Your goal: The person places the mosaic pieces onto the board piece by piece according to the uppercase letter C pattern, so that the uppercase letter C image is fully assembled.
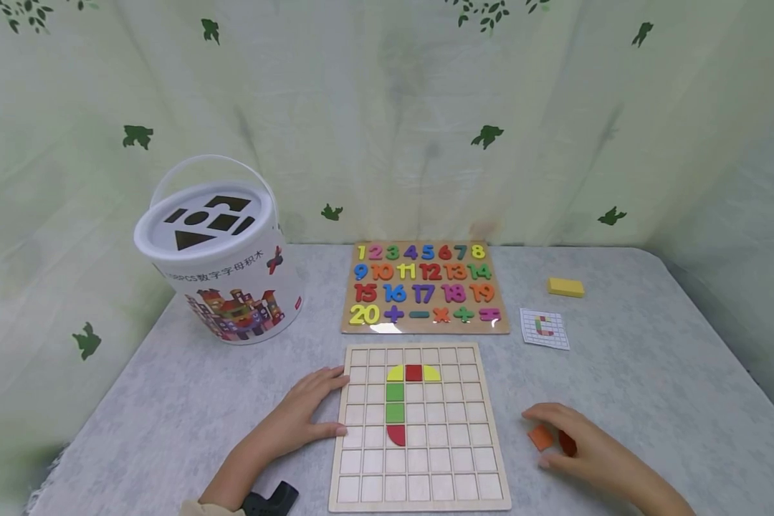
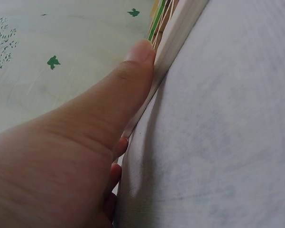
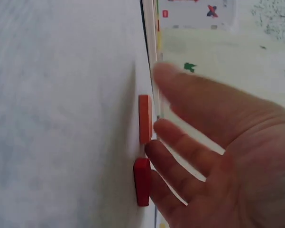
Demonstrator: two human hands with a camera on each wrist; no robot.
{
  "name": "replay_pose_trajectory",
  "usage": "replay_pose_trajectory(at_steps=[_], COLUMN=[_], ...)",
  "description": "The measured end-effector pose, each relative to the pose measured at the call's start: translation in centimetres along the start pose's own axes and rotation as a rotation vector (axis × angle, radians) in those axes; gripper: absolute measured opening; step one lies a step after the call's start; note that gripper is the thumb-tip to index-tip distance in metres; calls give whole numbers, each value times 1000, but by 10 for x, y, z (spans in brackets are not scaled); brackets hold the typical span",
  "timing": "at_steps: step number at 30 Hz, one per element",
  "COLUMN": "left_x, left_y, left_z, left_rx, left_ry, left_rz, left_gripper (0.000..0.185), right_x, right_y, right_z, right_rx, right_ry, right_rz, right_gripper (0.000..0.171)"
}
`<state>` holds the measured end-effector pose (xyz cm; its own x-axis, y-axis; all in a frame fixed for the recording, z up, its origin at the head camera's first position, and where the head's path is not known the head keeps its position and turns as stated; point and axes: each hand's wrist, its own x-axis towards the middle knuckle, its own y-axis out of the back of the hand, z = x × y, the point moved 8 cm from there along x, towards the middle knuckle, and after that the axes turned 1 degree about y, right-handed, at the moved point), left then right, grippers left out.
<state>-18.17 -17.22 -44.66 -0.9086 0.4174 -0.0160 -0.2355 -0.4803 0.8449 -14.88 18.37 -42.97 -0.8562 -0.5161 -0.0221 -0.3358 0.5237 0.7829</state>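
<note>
A wooden grid board (image 1: 419, 462) lies in front of the person with several tiles set in it: a yellow quarter-round (image 1: 395, 373), a red square (image 1: 413, 373), another yellow quarter-round (image 1: 431, 373), green squares (image 1: 395, 392) and a red quarter-round (image 1: 396, 435). The left hand (image 1: 299, 412) rests against the board's left edge, thumb and fingers spread along it. Right of the board, the right hand (image 1: 570, 441) is around an orange square tile (image 1: 541, 437) and a red tile (image 1: 567, 443). In the right wrist view, both tiles lie on the table beside its relaxed fingertips.
Behind the board lies a number puzzle (image 1: 426, 282). A small pattern card (image 1: 545, 329) and a yellow block (image 1: 565, 287) lie at the right. A white lidded bucket (image 1: 232, 265) stands at the back left. A black object (image 1: 272, 500) is near the left wrist.
</note>
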Motion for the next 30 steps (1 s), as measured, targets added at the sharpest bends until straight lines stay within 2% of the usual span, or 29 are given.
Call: replay_pose_trajectory(at_steps=[4,9,11,14,17,22,28,30], left_x=[0,0,0,0,0,0,-1,0], left_y=[0,0,1,1,1,1,1,1], left_z=[0,0,0,1,1,1,1,1], left_rx=[18,34,25,5,-5,10,10,17], left_ry=[3,7,5,2,-2,-5,-2,0], left_rz=[6,11,10,4,3,8,8,8], left_gripper=[74,74,74,73,72,73,73,73], right_x=[-1,1,3,7,12,20,33,39], right_y=[0,2,3,4,7,8,-5,-13], right_z=[6,0,-2,-8,-21,-53,-78,-82], right_rx=[18,-31,-59,-41,16,74,125,143], right_ry=[14,89,76,44,72,196,246,225], right_rz=[-25,36,60,77,100,148,166,147], right_gripper=[38,24,22,23,26,27,26,26])
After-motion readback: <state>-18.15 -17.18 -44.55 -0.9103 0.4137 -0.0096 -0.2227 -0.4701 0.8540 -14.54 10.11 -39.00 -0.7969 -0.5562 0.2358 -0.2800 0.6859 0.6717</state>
